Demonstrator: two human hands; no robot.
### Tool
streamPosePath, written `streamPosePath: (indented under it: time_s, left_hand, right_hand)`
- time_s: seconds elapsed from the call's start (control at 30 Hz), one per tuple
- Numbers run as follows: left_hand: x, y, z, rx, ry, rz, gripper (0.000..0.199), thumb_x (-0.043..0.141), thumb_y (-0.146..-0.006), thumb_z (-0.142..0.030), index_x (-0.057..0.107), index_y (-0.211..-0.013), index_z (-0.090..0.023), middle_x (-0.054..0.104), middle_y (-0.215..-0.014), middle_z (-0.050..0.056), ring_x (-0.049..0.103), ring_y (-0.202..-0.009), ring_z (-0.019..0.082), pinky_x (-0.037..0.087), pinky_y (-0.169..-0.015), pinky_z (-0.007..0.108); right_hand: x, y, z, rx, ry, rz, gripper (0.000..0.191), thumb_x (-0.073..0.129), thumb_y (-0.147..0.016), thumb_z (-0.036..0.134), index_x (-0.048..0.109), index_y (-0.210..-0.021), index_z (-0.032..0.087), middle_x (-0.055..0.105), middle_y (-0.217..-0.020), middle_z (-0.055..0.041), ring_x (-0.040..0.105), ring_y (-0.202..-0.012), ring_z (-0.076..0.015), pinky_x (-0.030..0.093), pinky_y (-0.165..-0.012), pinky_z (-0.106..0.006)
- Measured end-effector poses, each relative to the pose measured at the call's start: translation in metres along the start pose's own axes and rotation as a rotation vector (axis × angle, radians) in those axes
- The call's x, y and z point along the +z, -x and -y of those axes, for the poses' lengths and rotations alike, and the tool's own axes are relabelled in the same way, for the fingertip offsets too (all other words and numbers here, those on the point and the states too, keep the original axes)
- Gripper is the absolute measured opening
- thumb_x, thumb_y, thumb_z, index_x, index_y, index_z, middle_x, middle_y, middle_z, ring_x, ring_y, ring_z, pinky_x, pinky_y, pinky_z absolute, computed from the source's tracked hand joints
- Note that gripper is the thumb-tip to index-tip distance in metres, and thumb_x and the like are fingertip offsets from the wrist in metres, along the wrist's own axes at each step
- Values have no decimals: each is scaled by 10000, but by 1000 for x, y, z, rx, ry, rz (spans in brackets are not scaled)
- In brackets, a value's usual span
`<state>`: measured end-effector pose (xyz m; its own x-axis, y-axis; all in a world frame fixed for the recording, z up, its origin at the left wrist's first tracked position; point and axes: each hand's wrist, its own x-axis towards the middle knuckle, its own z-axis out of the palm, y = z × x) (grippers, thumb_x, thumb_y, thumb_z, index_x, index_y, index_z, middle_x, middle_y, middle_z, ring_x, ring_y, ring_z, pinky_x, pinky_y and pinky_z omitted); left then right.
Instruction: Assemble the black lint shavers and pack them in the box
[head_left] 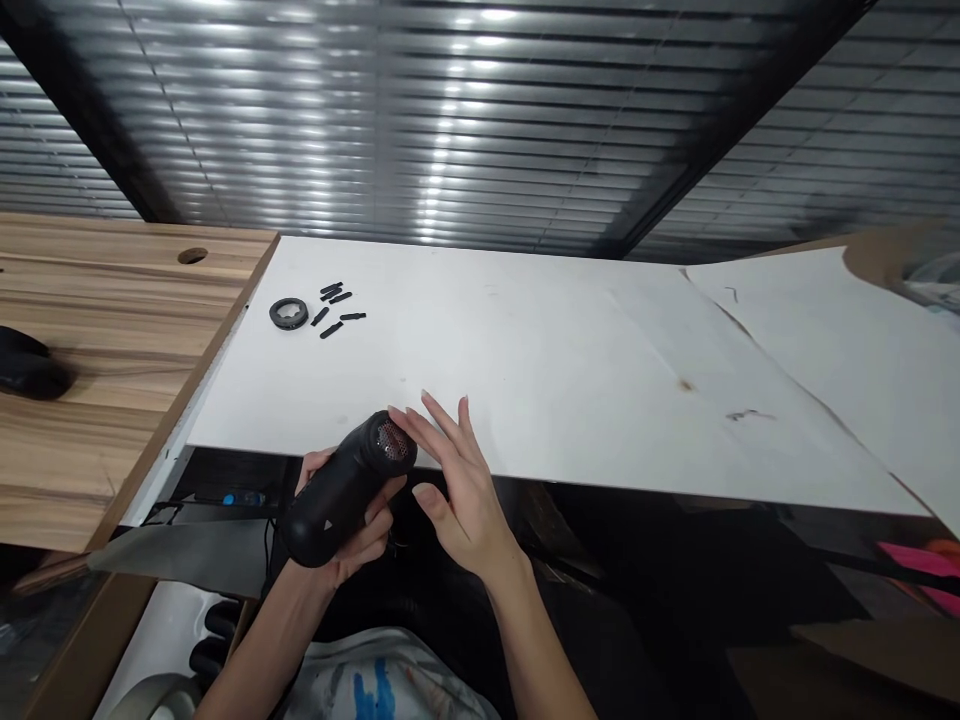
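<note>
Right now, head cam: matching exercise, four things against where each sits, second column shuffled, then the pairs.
Things:
1. black cylinder
2. black ring
3. black strips
4. right hand

Places:
A. fingers against the mesh end
B. in the left hand
C. on the white sheet, right of the ring
D. on the same sheet, left of the strips

Pairs: 1-B, 2-D, 3-C, 4-A.

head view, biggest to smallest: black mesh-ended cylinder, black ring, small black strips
1. Black mesh-ended cylinder, though it is nearest the camera
2. Black ring
3. Small black strips, too alike to rank among themselves
</note>
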<state>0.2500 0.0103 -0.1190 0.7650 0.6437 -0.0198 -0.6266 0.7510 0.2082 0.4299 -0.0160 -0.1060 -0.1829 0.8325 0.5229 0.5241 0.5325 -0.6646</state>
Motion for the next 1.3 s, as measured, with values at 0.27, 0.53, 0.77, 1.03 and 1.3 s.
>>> streamPosePath:
  time_s: [0.27,0.53,0.77,1.03,1.3]
  left_hand:
    - [-5,0,-13,15,-29,42,502,542,-973,-549,700,-1130,-98,597,-791,16,265,-352,23,194,-289,171]
    - [-8,2,-2,-52,-56,-85,444,658,-888,-581,706,-926,-141,615,-728,37,414,-379,66,313,-334,175]
    - [0,-1,8,-71,-14,-25,460,609,-949,-556,717,-997,-112,578,-764,13,353,-377,39,212,-309,167]
    - [-6,0,4,-4,2,23,448,569,-987,-527,719,-980,-105,612,-793,26,305,-381,34,217,-319,186]
    - [-2,0,11,-38,-13,-69,474,621,-932,-588,699,-914,-121,582,-729,9,327,-386,37,256,-321,157]
  right_hand:
    - [4,21,8,-29,7,-59,637,365,-1145,560,263,-1722,310,618,-1550,-53,342,-1608,-326,78,-1336,-730]
    - [-1,4,15,-82,87,39,700,324,-1151,579,43,-1748,345,637,-1518,11,251,-1636,-299,13,-1339,-723]
    - [-7,2,3,19,59,-54,648,297,-1156,580,139,-1740,348,608,-1563,-7,311,-1627,-280,-44,-1342,-699]
    - [-2,27,10,-50,-64,-70,618,294,-1157,580,219,-1721,337,654,-1497,28,309,-1625,-239,-69,-1362,-616]
    - [-6,3,8,10,30,-54,648,242,-1161,587,111,-1739,324,598,-1569,-6,332,-1611,-280,-110,-1335,-669]
